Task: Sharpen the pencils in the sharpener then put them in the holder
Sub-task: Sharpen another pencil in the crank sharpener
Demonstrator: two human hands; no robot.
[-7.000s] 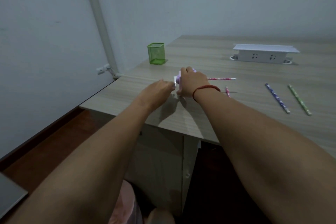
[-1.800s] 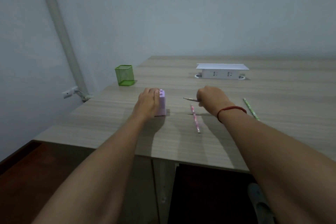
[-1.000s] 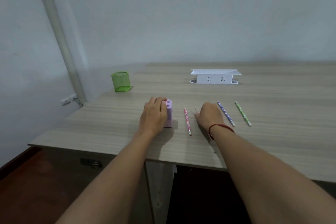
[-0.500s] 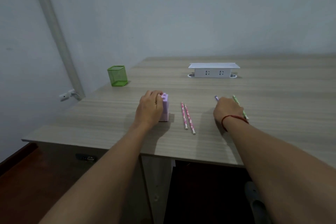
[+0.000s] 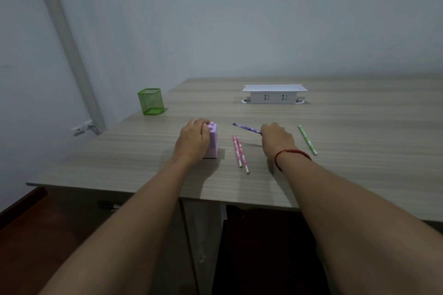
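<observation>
My left hand (image 5: 193, 139) grips the purple sharpener (image 5: 212, 142), which stands on the wooden table (image 5: 359, 132). My right hand (image 5: 276, 137) holds a purple pencil (image 5: 245, 127) lifted off the table, its tip pointing left toward the sharpener. Two pink pencils (image 5: 240, 152) lie side by side between my hands. A green pencil (image 5: 307, 139) lies to the right of my right hand. The green mesh holder (image 5: 150, 101) stands at the table's back left corner, apart from both hands.
A white power socket box (image 5: 274, 94) sits at the back middle of the table. The table's left edge and front edge are close to my hands. A wall outlet (image 5: 82, 127) and a pipe (image 5: 64, 38) are on the wall at left.
My right hand picked up the purple pencil from beside the green one and swung its tip left toward the sharpener. My left hand stayed on the sharpener.
</observation>
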